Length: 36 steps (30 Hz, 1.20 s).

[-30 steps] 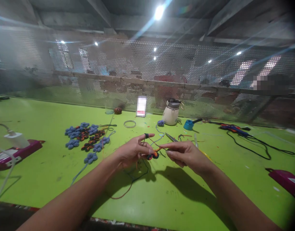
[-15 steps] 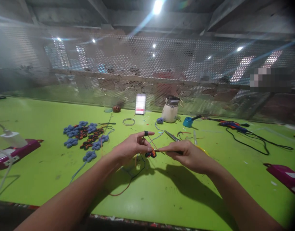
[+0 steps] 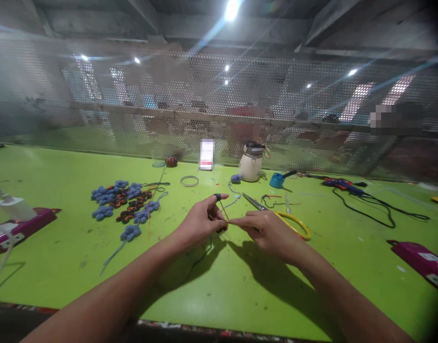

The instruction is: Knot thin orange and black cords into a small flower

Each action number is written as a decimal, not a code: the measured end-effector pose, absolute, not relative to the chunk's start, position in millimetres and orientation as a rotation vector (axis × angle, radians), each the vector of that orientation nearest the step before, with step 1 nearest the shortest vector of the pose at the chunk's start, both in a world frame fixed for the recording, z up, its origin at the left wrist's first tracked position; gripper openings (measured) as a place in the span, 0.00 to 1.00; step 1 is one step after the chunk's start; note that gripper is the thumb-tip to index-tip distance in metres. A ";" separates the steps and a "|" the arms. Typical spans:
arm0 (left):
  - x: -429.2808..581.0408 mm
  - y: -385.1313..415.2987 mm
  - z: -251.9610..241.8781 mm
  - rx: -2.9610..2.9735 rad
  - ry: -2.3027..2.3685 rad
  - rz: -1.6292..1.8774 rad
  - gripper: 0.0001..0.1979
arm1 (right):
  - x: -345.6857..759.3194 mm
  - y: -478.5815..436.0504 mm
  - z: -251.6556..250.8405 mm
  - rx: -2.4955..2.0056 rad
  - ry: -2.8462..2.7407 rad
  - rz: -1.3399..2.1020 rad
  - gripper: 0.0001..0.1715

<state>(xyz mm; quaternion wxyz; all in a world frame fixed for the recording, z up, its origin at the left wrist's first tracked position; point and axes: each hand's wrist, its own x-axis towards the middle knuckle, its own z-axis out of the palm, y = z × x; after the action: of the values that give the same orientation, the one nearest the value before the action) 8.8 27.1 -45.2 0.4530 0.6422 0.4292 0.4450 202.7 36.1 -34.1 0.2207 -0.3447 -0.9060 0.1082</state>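
My left hand (image 3: 199, 219) is closed in a pinch on a small dark and orange crochet piece (image 3: 223, 227), partly covered by the fingers. Its index finger sticks out with a dark band (image 3: 217, 196) around it, and a taut reddish yarn (image 3: 224, 209) runs from there down to the piece. My right hand (image 3: 271, 233) grips a crochet hook, its shaft mostly hidden under the fingers; the pointing fingertip meets the work. Beyond the right hand lie scissors (image 3: 293, 224) with yellow handles. A dark yarn tail (image 3: 201, 259) hangs below the left hand.
Blue crochet flowers (image 3: 130, 232) and orange-black ones (image 3: 128, 212) lie to the left. Farther back are a yarn ball (image 3: 171, 162), a ring (image 3: 189, 181), a phone (image 3: 206, 155), a jar (image 3: 250, 166), a blue pot (image 3: 276, 180) and a glue gun (image 3: 343, 186). Power strips (image 3: 419, 262) flank both sides.
The crochet piece has turned and is now more hidden by the left fingers. My right hand has shifted slightly, hiding the hook's handle and uncovering more of the yellow scissor handles.
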 end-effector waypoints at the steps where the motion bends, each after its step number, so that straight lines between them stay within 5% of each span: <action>1: 10.1 25.3 -47.4 1.712 1.111 1.146 0.31 | 199.7 35.9 -36.2 -0.973 -2.413 0.397 0.21; 5: 15.5 16.9 -56.7 2.251 1.220 1.357 0.27 | 183.2 34.2 -47.8 -1.047 -1.641 1.179 0.12; 8: 19.4 14.2 -57.9 2.202 1.218 1.490 0.27 | 171.8 29.9 -56.1 -1.020 -1.481 1.293 0.19; 13: 17.4 21.1 -48.6 1.281 0.911 1.425 0.38 | 163.8 24.4 -63.4 -0.945 -1.260 1.377 0.20; 20: 0.6 24.4 -38.2 0.989 0.691 1.212 0.38 | 179.5 32.0 -58.1 -0.826 -1.797 0.770 0.13; 28: -9.7 34.2 -36.9 1.203 0.795 1.247 0.32 | 200.6 37.1 -40.0 -0.836 -2.422 0.168 0.23; 36: -10.1 33.1 -34.5 1.137 0.774 1.173 0.16 | 199.6 34.5 -34.4 -0.890 -2.101 1.128 0.18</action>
<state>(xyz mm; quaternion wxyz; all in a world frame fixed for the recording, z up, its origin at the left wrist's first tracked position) -10.1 33.1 -34.5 0.6186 0.4941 0.3365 0.5099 199.6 34.5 -34.4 0.2938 -0.3344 -0.7889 0.4236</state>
